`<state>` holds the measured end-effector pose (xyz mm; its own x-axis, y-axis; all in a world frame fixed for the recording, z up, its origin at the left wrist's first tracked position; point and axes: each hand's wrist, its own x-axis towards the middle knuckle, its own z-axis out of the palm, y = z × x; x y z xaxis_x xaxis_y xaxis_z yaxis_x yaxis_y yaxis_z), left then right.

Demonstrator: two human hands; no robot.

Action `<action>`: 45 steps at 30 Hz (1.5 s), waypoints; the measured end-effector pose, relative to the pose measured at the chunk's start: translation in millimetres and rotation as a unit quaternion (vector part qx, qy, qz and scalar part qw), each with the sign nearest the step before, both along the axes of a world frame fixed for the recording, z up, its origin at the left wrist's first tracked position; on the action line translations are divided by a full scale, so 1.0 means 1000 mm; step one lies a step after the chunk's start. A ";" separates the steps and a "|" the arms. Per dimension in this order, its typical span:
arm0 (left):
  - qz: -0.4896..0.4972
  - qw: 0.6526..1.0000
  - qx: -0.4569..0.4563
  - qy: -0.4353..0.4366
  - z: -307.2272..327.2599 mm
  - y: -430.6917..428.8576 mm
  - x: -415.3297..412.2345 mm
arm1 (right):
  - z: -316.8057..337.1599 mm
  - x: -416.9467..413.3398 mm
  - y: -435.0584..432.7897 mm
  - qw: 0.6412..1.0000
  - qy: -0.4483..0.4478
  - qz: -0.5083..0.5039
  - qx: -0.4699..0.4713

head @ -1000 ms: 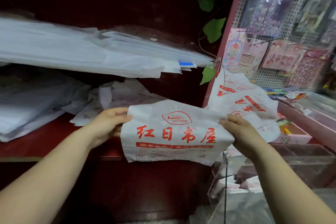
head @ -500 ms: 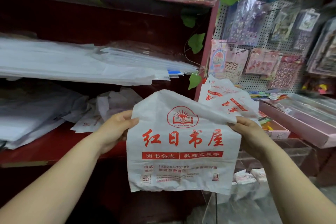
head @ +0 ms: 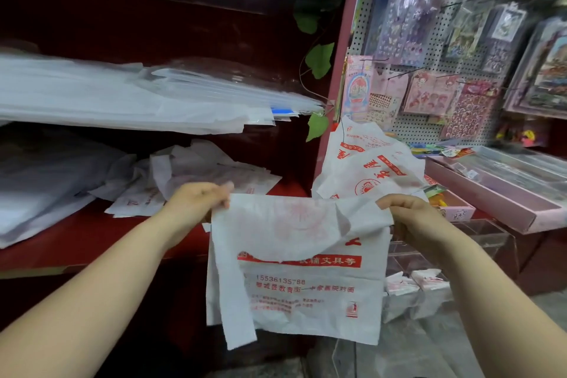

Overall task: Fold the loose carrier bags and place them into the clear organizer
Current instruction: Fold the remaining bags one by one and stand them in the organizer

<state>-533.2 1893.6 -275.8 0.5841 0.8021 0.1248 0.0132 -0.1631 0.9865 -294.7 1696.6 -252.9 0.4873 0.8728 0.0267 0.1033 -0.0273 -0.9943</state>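
Note:
A white carrier bag (head: pixel 310 294) with red print hangs in front of me, its top part folded forward and down over the red lettering. My left hand (head: pixel 196 202) pinches its upper left corner and my right hand (head: pixel 408 215) pinches the upper right corner. One handle strip dangles at the lower left. More loose printed bags (head: pixel 368 169) are heaped behind on the right, and others (head: pixel 184 175) lie crumpled on the red shelf. The clear organizer (head: pixel 491 242) stands low on the right with folded bags (head: pixel 414 285) inside it.
A dark red shelf unit (head: pixel 76 239) fills the left, holding stacks of clear plastic sleeves (head: pixel 122 101). A pegboard (head: pixel 435 49) with sticker packs hangs at the right, above pink trays (head: pixel 497 193). Green vine leaves (head: pixel 319 58) trail down the shelf post.
The bag's top has been folded forward over its front, hiding the logo and large red characters. Both hands have shifted to the new upper corners, and the bag now hangs lower in view.

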 end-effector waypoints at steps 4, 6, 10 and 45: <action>0.074 0.995 0.071 0.011 -0.002 0.003 0.005 | -0.001 -0.001 0.000 1.000 -0.012 0.016 -0.008; 0.071 0.996 0.051 -0.025 0.000 0.003 0.004 | -0.003 0.000 -0.001 0.999 -0.019 0.037 -0.008; 0.070 0.995 0.032 -0.067 0.002 0.002 0.004 | -0.011 -0.004 0.000 0.993 -0.114 0.002 -0.009; -0.063 0.974 0.216 0.039 0.017 -0.036 0.019 | -0.005 -0.074 0.054 0.944 -0.298 0.131 -0.045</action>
<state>-513.8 1857.5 -259.3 0.6952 0.6069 0.3852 0.0391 -0.5670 0.8228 -368.4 1750.5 -257.7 0.1757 0.9731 0.1490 0.6590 -0.0038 -0.7521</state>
